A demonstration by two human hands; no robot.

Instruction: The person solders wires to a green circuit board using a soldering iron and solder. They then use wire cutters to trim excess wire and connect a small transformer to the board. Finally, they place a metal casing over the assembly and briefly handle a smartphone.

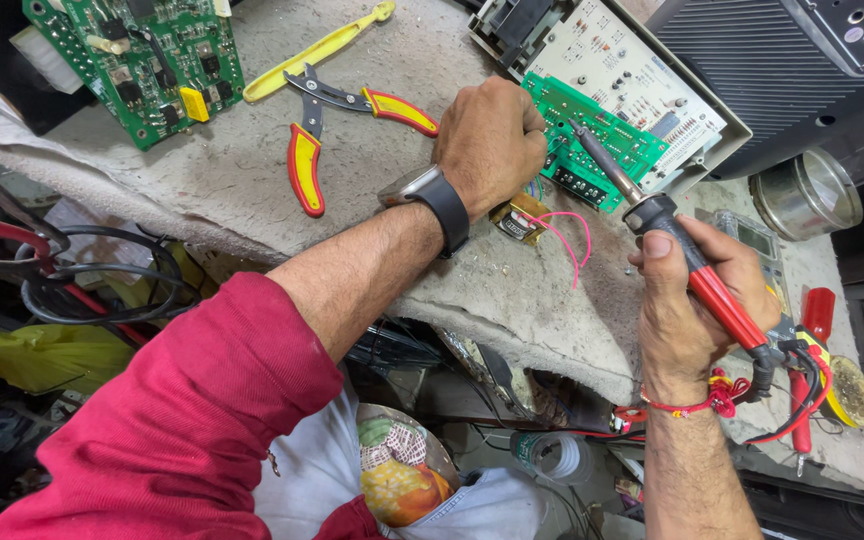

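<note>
My right hand (697, 290) grips the red-handled soldering iron (672, 250) — tip on the green circuit board (592, 140). My left hand (492, 140), fingers curled, presses that board on the desk (222, 180) — yellow-handled pliers (342, 125) nearby.

Electronics repair workshop, small and cluttered. Evidence: desk (252, 190) topped with worn, stained grey padding; bare green circuit board (137, 60) lying loose at the far left, another green board (602, 140) seated in an opened device casing (642, 80). Red-handled soldering iron (692, 275) in use, red-and-yellow pliers (337, 125) and yellow tweezers (317, 50) scattered about. Black speaker cabinet (782, 70) at the back right. Tangled cables (82, 290) and junk below the desk edge.
</note>
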